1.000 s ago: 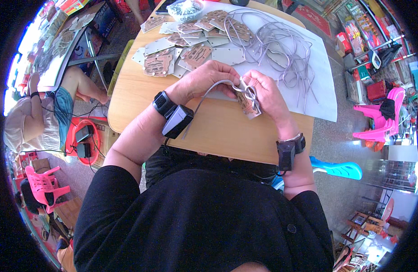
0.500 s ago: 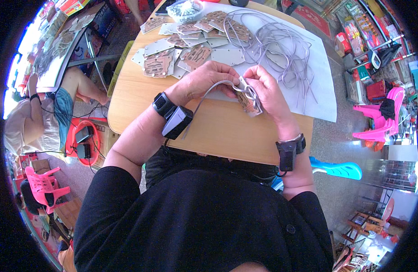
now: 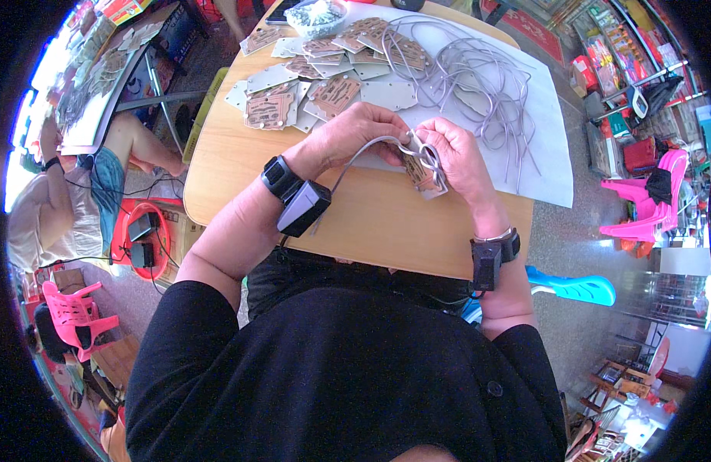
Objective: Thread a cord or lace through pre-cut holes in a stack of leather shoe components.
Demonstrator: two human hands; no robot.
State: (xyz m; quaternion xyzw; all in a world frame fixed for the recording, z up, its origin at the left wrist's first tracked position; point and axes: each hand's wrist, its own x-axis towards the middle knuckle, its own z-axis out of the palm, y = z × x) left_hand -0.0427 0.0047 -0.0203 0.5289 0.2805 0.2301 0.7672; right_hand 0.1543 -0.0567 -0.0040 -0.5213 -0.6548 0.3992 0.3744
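Above the table's near part, my left hand (image 3: 354, 137) pinches a flat grey cord (image 3: 377, 142) whose tail hangs down by that wrist. My right hand (image 3: 462, 158) closes on a small brown printed card (image 3: 419, 179), with the cord looped across it. Both sets of fingertips nearly meet at the card's upper edge, where they hide part of the cord. Beyond my hands lies a heap of similar cards (image 3: 334, 93), some with the printed side up and some with the pale side up. Right of the heap spreads a loose tangle of grey cords (image 3: 490, 81).
A white sheet (image 3: 546, 173) covers the right side of the wooden table (image 3: 232, 192). At the far edge stands a clear tub (image 3: 315, 17) of small pale pieces. Another person (image 3: 55, 200) sits on the left near a red basin (image 3: 130, 231). A pink chair (image 3: 656, 196) stands right.
My right hand has shifted down very slightly. The card and cord keep nearly the same place, and the grip of both hands looks unchanged.
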